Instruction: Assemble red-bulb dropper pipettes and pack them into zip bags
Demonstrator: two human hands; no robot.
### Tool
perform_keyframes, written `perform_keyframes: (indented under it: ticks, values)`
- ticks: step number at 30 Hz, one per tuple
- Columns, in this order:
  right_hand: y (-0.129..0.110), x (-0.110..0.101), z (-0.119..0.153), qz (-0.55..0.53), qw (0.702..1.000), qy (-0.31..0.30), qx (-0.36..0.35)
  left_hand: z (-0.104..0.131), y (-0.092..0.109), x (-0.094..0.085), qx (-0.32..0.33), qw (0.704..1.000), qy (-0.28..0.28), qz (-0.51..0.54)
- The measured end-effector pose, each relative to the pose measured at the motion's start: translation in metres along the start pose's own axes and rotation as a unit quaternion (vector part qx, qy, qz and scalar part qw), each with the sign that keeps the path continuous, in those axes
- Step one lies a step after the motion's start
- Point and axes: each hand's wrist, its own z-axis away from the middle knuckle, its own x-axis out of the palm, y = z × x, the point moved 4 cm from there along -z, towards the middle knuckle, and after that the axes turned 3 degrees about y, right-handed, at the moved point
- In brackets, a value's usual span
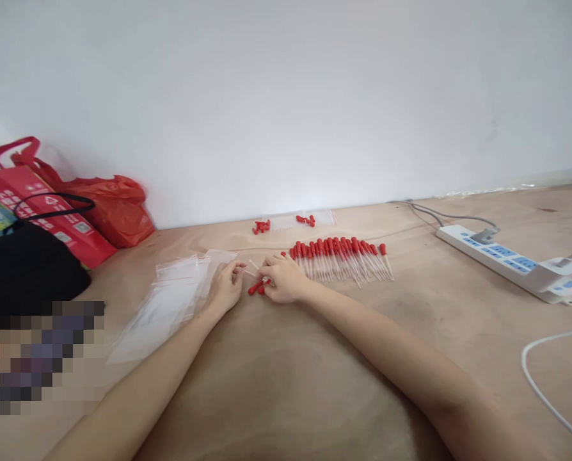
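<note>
My left hand (228, 282) is closed, its fingertips pinching a thin clear tube (250, 273) that points toward my right hand. My right hand (282, 276) has its fingers curled down beside the tube; what it grips is too small to make out. Below its fingertips, red rubber caps (256, 288) lie on the wooden surface. A row of clear droppers with red caps (334, 248) lies just right of my right hand, the caps toward the wall. Clear zip bags (175, 294) are spread left of my left hand.
Loose red caps (262, 226) and a small clear bag (322, 218) lie near the wall. A white power strip (507, 262) with cables sits at the right. Red bags (118, 208) and a black item (31, 269) stand at the left.
</note>
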Motion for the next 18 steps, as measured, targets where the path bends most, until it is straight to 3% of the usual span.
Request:
perform_keyframes:
  ticks: [8,13,15,18]
  values:
    - [0.008,-0.005,0.003,-0.03,0.999,-0.028,0.024,-0.003,0.001,0.001,0.056,0.998,0.01,-0.01]
    - [0.022,-0.005,-0.012,-0.032,0.972,0.012,0.231,-0.001,0.011,-0.006,0.066,0.996,0.048,-0.019]
    - [0.023,0.001,-0.021,-0.019,0.955,-0.013,0.296,0.007,0.024,-0.01,0.108,0.992,0.06,-0.019]
    - [0.019,0.012,-0.036,0.011,0.941,-0.07,0.332,0.021,0.043,-0.012,0.177,0.983,0.04,-0.03]
